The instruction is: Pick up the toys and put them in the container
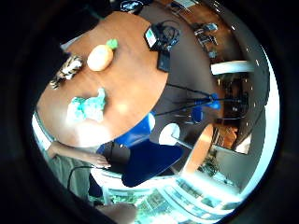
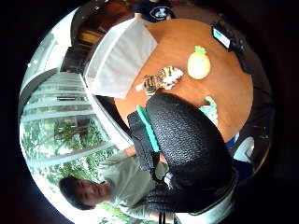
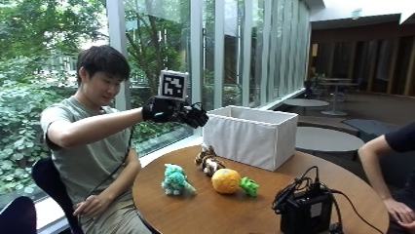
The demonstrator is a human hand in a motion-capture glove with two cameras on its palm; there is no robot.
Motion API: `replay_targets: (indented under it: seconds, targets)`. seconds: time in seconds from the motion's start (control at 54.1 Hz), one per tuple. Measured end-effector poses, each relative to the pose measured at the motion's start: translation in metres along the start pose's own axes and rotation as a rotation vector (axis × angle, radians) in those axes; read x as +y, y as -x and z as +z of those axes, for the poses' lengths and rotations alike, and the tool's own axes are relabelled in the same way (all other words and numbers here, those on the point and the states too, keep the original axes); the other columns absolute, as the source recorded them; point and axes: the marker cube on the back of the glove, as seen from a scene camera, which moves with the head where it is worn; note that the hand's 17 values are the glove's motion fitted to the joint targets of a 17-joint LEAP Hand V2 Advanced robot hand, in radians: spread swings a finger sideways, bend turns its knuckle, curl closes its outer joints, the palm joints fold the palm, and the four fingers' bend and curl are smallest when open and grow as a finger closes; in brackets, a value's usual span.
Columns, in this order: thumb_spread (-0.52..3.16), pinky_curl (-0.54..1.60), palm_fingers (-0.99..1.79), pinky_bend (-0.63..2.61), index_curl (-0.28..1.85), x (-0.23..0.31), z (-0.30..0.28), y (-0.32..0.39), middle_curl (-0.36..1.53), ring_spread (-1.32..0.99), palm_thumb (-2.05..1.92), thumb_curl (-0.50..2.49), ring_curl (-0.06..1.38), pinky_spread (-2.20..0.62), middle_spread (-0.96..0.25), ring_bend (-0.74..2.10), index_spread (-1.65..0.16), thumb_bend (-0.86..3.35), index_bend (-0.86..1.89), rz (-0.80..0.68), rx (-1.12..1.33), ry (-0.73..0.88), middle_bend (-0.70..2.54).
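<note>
gloved right hand [image 3: 183,115] is up in the air beside the white fabric container [image 3: 250,136], fingers loosely curled, holding nothing; the three toys all sit on the round table [image 3: 214,214]: teal plush [image 3: 175,179], tiger [image 3: 207,160] and orange pineapple plush [image 3: 228,181].

Your gloved right hand [image 3: 183,115] hung in the air with loose fingers, holding nothing. The white container [image 3: 250,134] sat just beside it. Three toys [image 3: 211,178] lay below it.
</note>
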Motion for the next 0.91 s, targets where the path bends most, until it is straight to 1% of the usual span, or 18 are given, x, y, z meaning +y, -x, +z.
replay_targets:
  seconds: [0.018,0.037,0.129,0.296,0.369,0.406,0.48,0.499,0.554,0.573,0.591,0.647,0.684,0.831,0.868,0.905]
  targets:
    - [0.46,0.11,0.17,0.52,0.00,-0.001,0.001,0.001,0.02,-0.06,-0.09,-0.01,0.05,-0.04,-0.05,0.33,-0.11,-0.06,0.04,-0.006,-0.008,0.006,0.14]
    - [0.54,0.13,0.10,0.55,0.00,-0.003,0.003,0.003,0.03,-0.07,-0.09,-0.01,0.05,-0.03,-0.06,0.33,-0.13,-0.06,0.03,-0.016,-0.020,0.016,0.14]
    - [0.86,0.21,0.00,0.66,0.03,-0.016,0.011,0.010,0.08,-0.10,-0.10,0.01,0.11,-0.04,-0.09,0.41,-0.18,-0.06,0.06,-0.039,-0.045,0.050,0.18]
    - [1.15,0.26,-0.07,0.74,0.06,-0.043,0.010,0.019,0.15,-0.13,-0.12,0.03,0.15,-0.05,-0.10,0.48,-0.23,-0.07,0.10,-0.031,-0.039,0.080,0.20]
    - [1.21,0.27,-0.08,0.75,0.08,-0.053,0.008,0.022,0.18,-0.13,-0.13,0.03,0.17,-0.05,-0.10,0.50,-0.24,-0.08,0.10,-0.012,-0.039,0.069,0.20]
    - [1.23,0.28,-0.08,0.75,0.08,-0.058,0.010,0.020,0.19,-0.14,-0.13,0.03,0.17,-0.05,-0.10,0.50,-0.25,-0.08,0.10,0.001,0.003,0.063,0.20]
    - [1.27,0.29,-0.07,0.76,0.10,-0.062,0.013,0.016,0.22,-0.14,-0.14,0.03,0.19,-0.05,-0.10,0.51,-0.25,-0.08,0.10,-0.071,0.099,0.068,0.20]
    - [1.27,0.29,-0.07,0.77,0.10,-0.063,0.013,0.019,0.22,-0.14,-0.14,0.03,0.19,-0.06,-0.10,0.52,-0.25,-0.08,0.10,-0.061,0.086,0.072,0.20]
    - [1.29,0.30,-0.07,0.78,0.11,-0.071,0.014,0.030,0.24,-0.14,-0.13,0.04,0.20,-0.05,-0.10,0.53,-0.25,-0.08,0.11,0.028,0.030,0.080,0.20]
    - [1.29,0.31,-0.08,0.82,0.10,-0.073,0.015,0.031,0.24,-0.13,-0.14,0.04,0.21,-0.05,-0.09,0.56,-0.24,-0.08,0.05,0.040,0.032,0.083,0.19]
    - [1.29,0.31,-0.08,0.82,0.10,-0.074,0.016,0.032,0.24,-0.13,-0.14,0.04,0.21,-0.05,-0.09,0.56,-0.25,-0.08,0.07,0.039,0.048,0.088,0.19]
    - [1.30,0.33,-0.14,0.91,0.08,-0.078,0.020,0.031,0.25,-0.10,-0.14,0.04,0.22,-0.03,-0.07,0.59,-0.24,-0.08,0.00,0.006,0.104,0.106,0.18]
    - [1.30,0.34,-0.17,0.94,0.07,-0.081,0.021,0.033,0.26,-0.08,-0.14,0.04,0.23,-0.03,-0.06,0.60,-0.23,-0.08,0.00,0.002,0.092,0.115,0.18]
    - [1.30,0.37,-0.21,1.00,0.06,-0.102,0.034,0.035,0.28,-0.05,-0.15,0.04,0.23,-0.01,-0.05,0.60,-0.23,-0.09,0.02,0.083,0.054,0.113,0.18]
    - [1.30,0.37,-0.21,1.00,0.06,-0.107,0.041,0.031,0.28,-0.04,-0.15,0.04,0.24,-0.01,-0.04,0.60,-0.23,-0.09,0.03,0.088,0.074,0.111,0.18]
    - [1.30,0.37,-0.21,1.00,0.06,-0.116,0.051,0.028,0.29,-0.04,-0.15,0.03,0.24,-0.01,-0.04,0.59,-0.24,-0.09,0.04,0.128,0.071,0.102,0.18]
